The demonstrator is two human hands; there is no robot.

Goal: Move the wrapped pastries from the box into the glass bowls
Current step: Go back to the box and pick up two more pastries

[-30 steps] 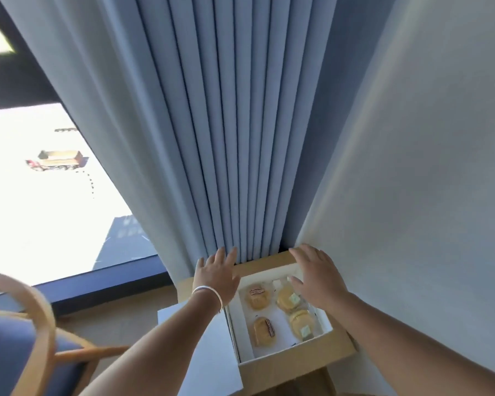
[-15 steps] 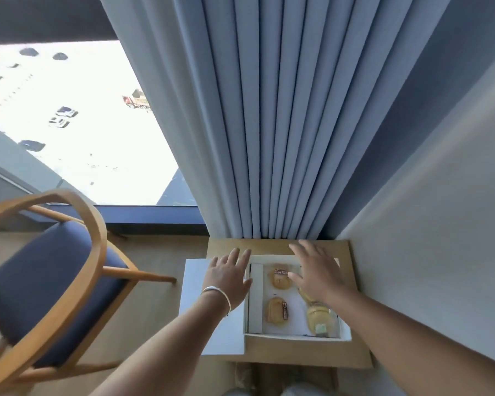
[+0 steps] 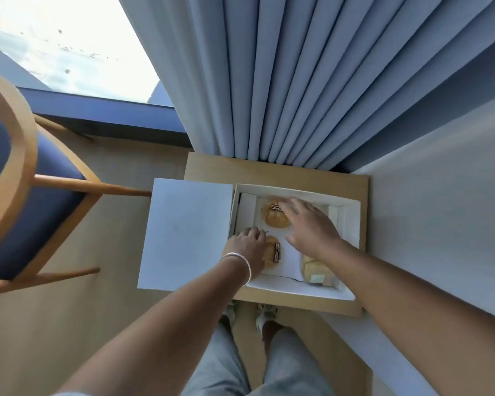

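**Both hands in the box, first pickup starting**

Step in hand, as judged: reaching for pastries; none lifted yet. The left hand (image 3: 247, 248) lies over the near-left pastry (image 3: 273, 254), fingers curled down at its far-left edge; whether it actually pinches the wrapper cannot be told. The right hand (image 3: 309, 224) is spread, fingers straight, tips over the far pastry (image 3: 275, 215), touching or just above it. A third pastry (image 3: 317, 271) sits just under the right wrist, blurred. All three are inside the box (image 3: 350, 224), which rests on a small table (image 3: 269, 171); the lid (image 3: 186, 232) lies flat just left of the left hand.

Next move calls for closing fingers round a wrapper and lifting clear of the box wall. No glass bowls are in view, so the person must find them first.

Versus the earlier frames: both hands have moved from the box's far rim down into it, the left crossing from the lid side over a pastry. The camera now looks more steeply down; legs and shoes show.
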